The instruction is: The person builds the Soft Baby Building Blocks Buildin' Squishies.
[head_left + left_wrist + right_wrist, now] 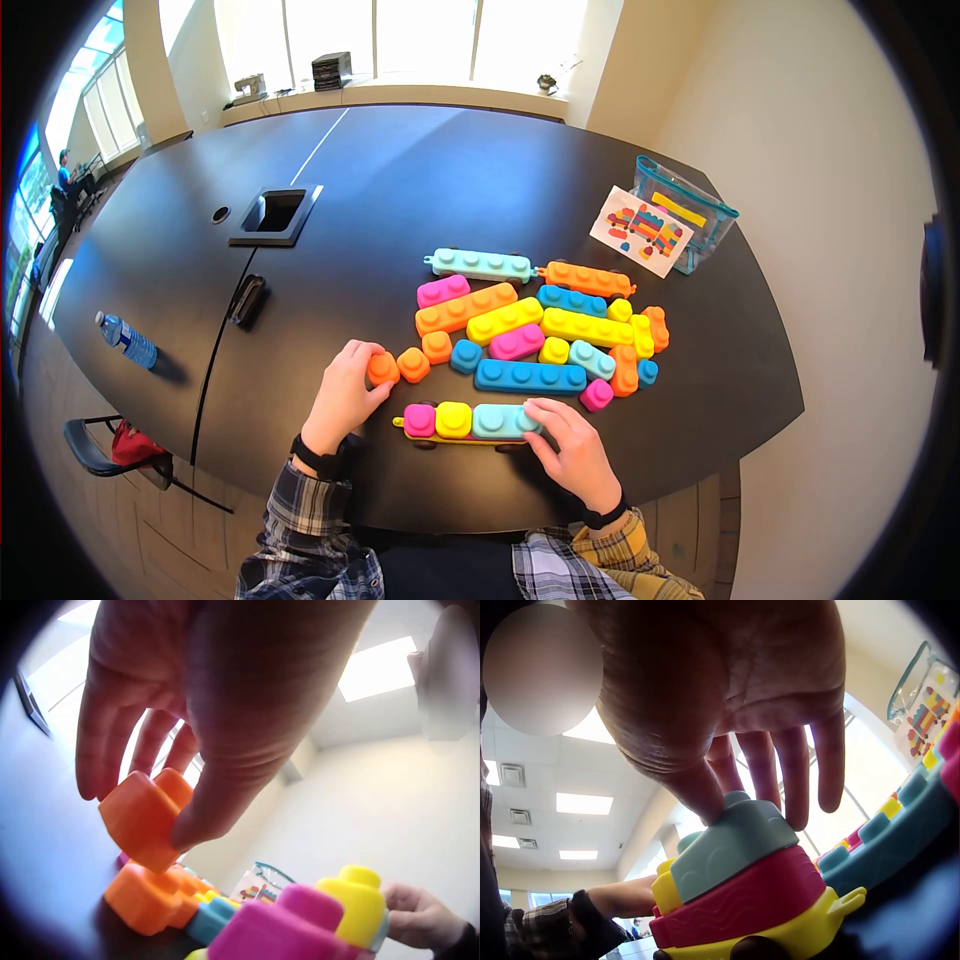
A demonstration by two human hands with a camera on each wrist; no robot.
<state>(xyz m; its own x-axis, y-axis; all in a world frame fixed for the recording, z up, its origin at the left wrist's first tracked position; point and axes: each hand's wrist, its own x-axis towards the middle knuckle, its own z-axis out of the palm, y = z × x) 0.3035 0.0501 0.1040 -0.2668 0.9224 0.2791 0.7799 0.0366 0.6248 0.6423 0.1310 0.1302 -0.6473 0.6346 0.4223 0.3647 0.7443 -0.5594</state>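
My left hand (345, 393) pinches an orange block (382, 368) between thumb and fingers, beside another small orange block (413, 365). The left wrist view shows the gripped orange block (146, 817) tilted above more orange blocks (142, 898). My right hand (578, 455) holds the right end of a light blue block (497, 421) on the near wheeled base. A yellow block (453, 420) and a pink block (419, 421) sit left of it. In the right wrist view, my thumb and fingers touch the light blue block (731, 841), above a pink layer (742, 896) and a yellow base (799, 930).
Loose coloured blocks lie beyond the near base, including a long blue one (530, 377). Behind them stand a light blue car (482, 265) and an orange car (588, 279), linked. A picture card (641, 232) leans on a clear bag (700, 215). A bottle (127, 340) is far left.
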